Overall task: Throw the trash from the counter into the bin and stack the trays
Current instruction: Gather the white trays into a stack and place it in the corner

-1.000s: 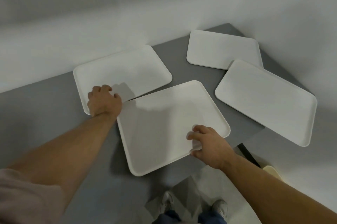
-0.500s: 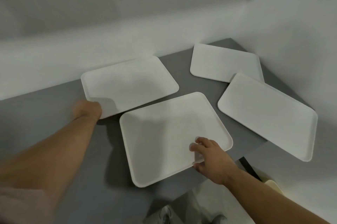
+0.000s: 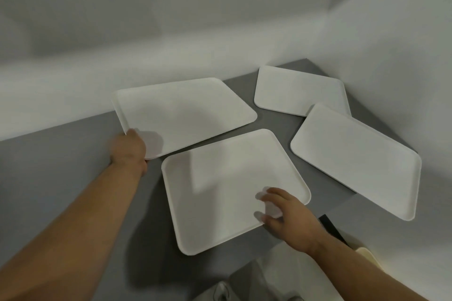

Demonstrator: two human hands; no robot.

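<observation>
- Left hand: closed on the near-left corner of the rear-left tray, thumb on top, remaining fingers hidden beneath; that corner appears slightly raised off the grey tabletop.
- Right hand: fingers spread and resting on the near-right corner of the centre tray; whether they curl under the rim cannot be told.
- Risk: a one-corner hold may let the rear-left tray tilt and its far edge scrape the wall, which it nearly touches.
- Risk: the right tray overhangs the tabletop's near edge and overlaps the corner tray; a nudge could tip it off.
- Open room: bare tabletop lies left of the trays; the corner side is hemmed in by two walls.
- No trash is visible on the tabletop.
</observation>
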